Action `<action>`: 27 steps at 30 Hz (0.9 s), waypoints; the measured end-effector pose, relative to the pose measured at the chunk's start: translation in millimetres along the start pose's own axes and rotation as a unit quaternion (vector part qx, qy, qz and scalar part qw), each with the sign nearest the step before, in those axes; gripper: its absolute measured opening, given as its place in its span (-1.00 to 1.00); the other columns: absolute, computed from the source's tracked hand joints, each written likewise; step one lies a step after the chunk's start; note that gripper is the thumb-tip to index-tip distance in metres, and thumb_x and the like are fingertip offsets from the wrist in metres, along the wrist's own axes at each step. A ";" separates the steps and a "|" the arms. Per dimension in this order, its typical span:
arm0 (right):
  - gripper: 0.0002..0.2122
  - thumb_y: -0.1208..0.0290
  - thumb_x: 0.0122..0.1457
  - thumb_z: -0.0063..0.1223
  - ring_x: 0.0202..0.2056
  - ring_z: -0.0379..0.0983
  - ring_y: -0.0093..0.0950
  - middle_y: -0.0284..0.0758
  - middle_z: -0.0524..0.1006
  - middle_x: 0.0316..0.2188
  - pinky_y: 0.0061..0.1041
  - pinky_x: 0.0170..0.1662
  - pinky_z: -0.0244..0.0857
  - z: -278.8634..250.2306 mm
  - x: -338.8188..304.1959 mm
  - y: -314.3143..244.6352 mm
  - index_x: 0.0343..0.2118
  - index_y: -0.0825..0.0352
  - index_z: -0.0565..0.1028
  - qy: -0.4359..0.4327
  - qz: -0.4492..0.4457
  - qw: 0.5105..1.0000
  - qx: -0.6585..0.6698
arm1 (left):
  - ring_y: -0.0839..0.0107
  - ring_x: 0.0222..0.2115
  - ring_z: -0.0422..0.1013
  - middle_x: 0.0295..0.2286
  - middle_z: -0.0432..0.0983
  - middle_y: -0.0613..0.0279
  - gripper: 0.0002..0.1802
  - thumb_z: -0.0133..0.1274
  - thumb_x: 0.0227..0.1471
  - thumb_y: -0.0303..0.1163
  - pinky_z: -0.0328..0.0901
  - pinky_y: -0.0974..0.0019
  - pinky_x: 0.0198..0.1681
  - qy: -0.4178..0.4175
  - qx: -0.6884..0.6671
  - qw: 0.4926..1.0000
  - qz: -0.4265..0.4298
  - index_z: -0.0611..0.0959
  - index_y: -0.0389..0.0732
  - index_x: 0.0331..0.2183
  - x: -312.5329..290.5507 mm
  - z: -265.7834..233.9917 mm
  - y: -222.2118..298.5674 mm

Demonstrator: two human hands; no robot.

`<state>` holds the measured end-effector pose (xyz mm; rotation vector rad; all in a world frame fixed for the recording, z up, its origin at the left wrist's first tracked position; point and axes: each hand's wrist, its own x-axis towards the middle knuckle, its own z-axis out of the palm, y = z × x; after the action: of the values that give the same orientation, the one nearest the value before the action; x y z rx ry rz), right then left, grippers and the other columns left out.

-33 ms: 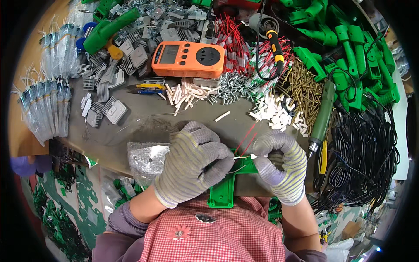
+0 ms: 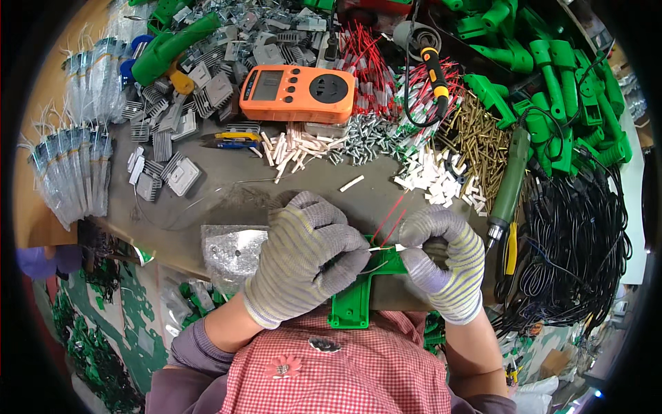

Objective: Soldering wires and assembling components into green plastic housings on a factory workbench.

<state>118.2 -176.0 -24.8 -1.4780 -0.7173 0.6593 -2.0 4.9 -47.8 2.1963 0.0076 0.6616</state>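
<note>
Both my hands wear striped knitted gloves and meet over a green plastic housing half (image 2: 349, 303). The fingertips of my left hand (image 2: 303, 259) are closed on a thin white wire (image 2: 376, 249). Across a small gap, my right hand (image 2: 448, 259) pinches a small white sleeve (image 2: 400, 247) between thumb and forefinger. Two red wires (image 2: 390, 219) run up and away from the spot between the hands. Under the pinched wire, a short grey lead (image 2: 374, 268) crosses the housing. How the wire ends meet is too small to make out.
Behind my hands lie piles of white sleeves (image 2: 431, 176), screws (image 2: 362, 138) and brass pins (image 2: 479, 145). An orange meter (image 2: 298, 93) stands beyond them. A green electric screwdriver (image 2: 510, 179) and black cables (image 2: 576, 241) are at right, bagged parts (image 2: 72, 172) at left.
</note>
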 end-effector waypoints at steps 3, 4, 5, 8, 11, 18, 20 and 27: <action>-0.84 0.68 0.03 0.15 -0.30 0.46 -0.54 -0.34 0.51 -0.31 -0.55 -0.19 0.33 1.2 5.2 0.4 -0.31 0.35 0.51 -0.021 -0.017 0.999 -0.025 | 0.16 -0.43 0.37 -0.50 0.39 0.20 -0.84 0.27 -0.22 -0.39 0.25 0.14 -0.33 0.003 0.008 1.000 0.000 0.60 -0.16 -0.51 -1.0 -1.6 -0.9; -0.85 0.67 0.03 0.16 -0.32 0.47 -0.52 -0.33 0.51 -0.33 -0.54 -0.21 0.34 1.6 7.7 0.1 -0.33 0.35 0.52 -0.032 -0.026 0.998 -0.045 | 0.16 -0.44 0.36 -0.50 0.38 0.20 -0.84 0.26 -0.22 -0.38 0.24 0.14 -0.33 0.003 0.013 1.000 0.002 0.60 -0.16 -0.52 -0.9 -2.3 -1.5; -0.85 0.67 0.03 0.16 -0.32 0.47 -0.52 -0.33 0.51 -0.33 -0.54 -0.21 0.34 3.0 10.3 1.1 -0.33 0.35 0.52 -0.033 -0.026 0.998 -0.044 | 0.16 -0.44 0.36 -0.50 0.38 0.20 -0.84 0.26 -0.22 -0.38 0.24 0.14 -0.33 0.004 0.014 1.000 0.001 0.60 -0.16 -0.52 -1.5 -3.2 -2.4; -0.86 0.64 0.01 0.17 -0.35 0.49 -0.44 -0.32 0.54 -0.40 -0.50 -0.22 0.37 6.6 14.2 0.1 -0.35 0.33 0.54 -0.052 -0.077 0.989 -0.116 | 0.15 -0.44 0.34 -0.50 0.37 0.20 -0.81 0.26 -0.21 -0.34 0.23 0.12 -0.31 -0.007 -0.001 1.000 -0.004 0.57 -0.16 -0.54 -0.4 -4.2 -1.2; -0.86 0.59 -0.02 0.19 -0.33 0.53 -0.35 -0.32 0.59 -0.41 -0.42 -0.20 0.40 7.3 11.8 -2.5 -0.36 0.28 0.57 -0.076 -0.062 0.987 -0.130 | 0.12 -0.44 0.35 -0.53 0.38 0.18 -0.83 0.25 -0.21 -0.33 0.22 0.08 -0.29 -0.044 0.005 0.999 0.009 0.58 -0.16 -0.55 6.5 -7.3 3.4; -0.90 0.51 0.04 0.14 -0.28 0.50 -0.25 -0.27 0.53 -0.36 -0.33 -0.16 0.40 19.4 21.1 14.1 -0.35 0.27 0.54 -0.114 -0.161 0.966 -0.167 | 0.08 -0.35 0.26 -0.46 0.30 0.12 -0.84 0.17 -0.30 -0.29 0.11 0.05 -0.20 -0.044 0.123 0.991 -0.043 0.65 -0.12 -0.54 -19.2 -10.6 4.7; -0.92 0.47 0.08 0.18 -0.31 0.50 -0.24 -0.26 0.51 -0.38 -0.33 -0.20 0.39 21.1 15.7 10.2 -0.37 0.29 0.53 -0.099 -0.122 0.977 -0.147 | 0.06 -0.36 0.24 -0.46 0.29 0.12 -0.79 0.17 -0.27 -0.23 0.11 0.03 -0.21 -0.003 0.171 0.985 -0.022 0.63 -0.15 -0.54 -21.1 -5.0 0.7; -0.82 0.34 0.04 0.25 -0.37 0.46 -0.15 -0.22 0.48 -0.46 -0.26 -0.30 0.34 17.7 -0.8 3.9 -0.45 0.31 0.49 0.025 -0.131 0.975 -0.179 | -0.05 -0.31 0.22 -0.38 0.30 -0.02 -0.71 0.15 -0.11 -0.22 0.10 -0.06 -0.16 -0.060 0.215 0.974 -0.029 0.54 -0.25 -0.42 -13.1 -6.0 34.1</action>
<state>104.2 -165.4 -29.3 -1.6811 -1.0103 0.2987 -23.3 -16.3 -26.1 2.6386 0.1671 0.5277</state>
